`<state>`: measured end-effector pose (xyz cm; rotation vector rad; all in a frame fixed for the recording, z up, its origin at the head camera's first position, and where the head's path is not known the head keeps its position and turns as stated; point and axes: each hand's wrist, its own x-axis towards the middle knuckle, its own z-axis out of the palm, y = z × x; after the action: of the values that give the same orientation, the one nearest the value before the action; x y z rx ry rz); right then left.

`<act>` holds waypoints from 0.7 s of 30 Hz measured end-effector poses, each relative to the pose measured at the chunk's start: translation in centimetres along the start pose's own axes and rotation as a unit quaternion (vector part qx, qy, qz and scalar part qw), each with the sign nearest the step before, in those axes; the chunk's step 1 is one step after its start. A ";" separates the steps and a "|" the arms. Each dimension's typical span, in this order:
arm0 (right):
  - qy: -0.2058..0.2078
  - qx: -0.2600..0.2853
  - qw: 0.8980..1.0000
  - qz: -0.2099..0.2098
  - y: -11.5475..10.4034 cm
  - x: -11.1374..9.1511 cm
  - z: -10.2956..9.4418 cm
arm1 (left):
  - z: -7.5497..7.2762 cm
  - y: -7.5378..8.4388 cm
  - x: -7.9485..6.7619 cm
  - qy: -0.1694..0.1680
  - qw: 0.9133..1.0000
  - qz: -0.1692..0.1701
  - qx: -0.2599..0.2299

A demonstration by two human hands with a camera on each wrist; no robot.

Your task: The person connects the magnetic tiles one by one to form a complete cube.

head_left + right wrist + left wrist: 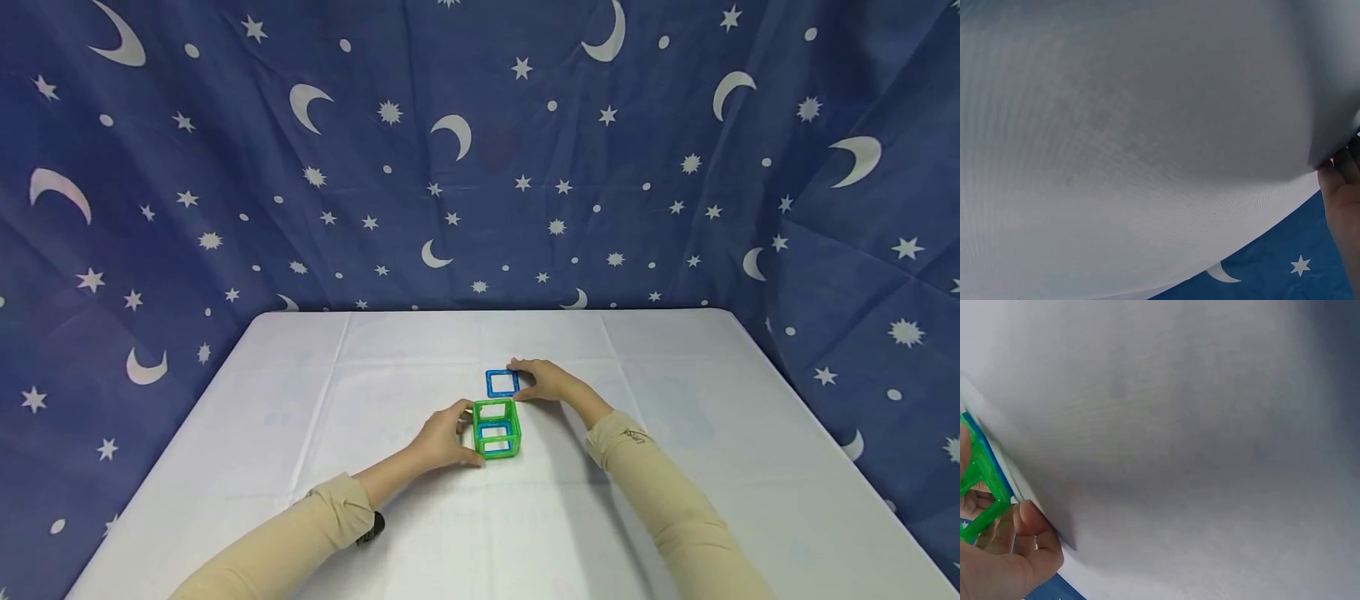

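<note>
Near the middle of the table, a small open box built from green square frames, which look like magnetic tiles point(516, 421), stands on the cloth. A blue square frame point(484, 433) shows at its bottom. My left hand point(441, 437) grips the box from the left, its thumb at the near corner and fingers at the far side. Just beyond the box lies a separate blue magnetic tile point(502, 372), and my right hand point(549, 382) holds it by its right edge between thumb and fingers. In the left wrist view, part of the green box point(988, 465) shows beside curled fingers; the right wrist view hides the tile.
A white cloth point(360, 358) covers the table. Behind and at both sides hangs a dark blue curtain point(495, 233) with moons and stars. A dark band point(372, 527) sits at the left wrist.
</note>
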<state>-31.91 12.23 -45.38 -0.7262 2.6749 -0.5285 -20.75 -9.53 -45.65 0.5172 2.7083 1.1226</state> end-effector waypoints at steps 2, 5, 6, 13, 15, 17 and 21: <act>0.002 0.005 1.000 -0.001 0.1 0.0 -0.2 | -0.1 0.1 0.2 -0.002 1.000 -0.001 0.001; 0.005 0.010 1.000 0.000 0.4 -0.2 -0.4 | -0.1 0.3 0.5 -0.006 1.000 0.002 0.001; 0.006 0.010 1.000 0.003 0.5 -0.3 -0.4 | 0.0 0.4 0.6 -0.008 1.000 0.005 0.001; 0.005 0.009 1.000 -0.004 1.1 -0.2 -0.3 | 0.1 0.4 0.7 -0.009 1.000 0.007 0.002; 0.001 0.005 1.000 -0.011 1.1 -0.1 -0.3 | 0.1 0.2 0.5 -0.009 1.000 0.006 -0.001; -0.003 0.002 1.000 -0.015 0.9 0.0 -0.2 | 0.1 0.0 0.4 -0.013 1.000 0.003 -0.001; -0.008 -0.001 1.000 -0.018 0.4 0.3 -0.2 | -0.5 0.0 0.2 -0.014 1.000 -0.006 0.006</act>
<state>-32.42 12.46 -45.42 -0.7762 2.6526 -0.5273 -21.03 -9.78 -45.31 0.5147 2.6913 1.0895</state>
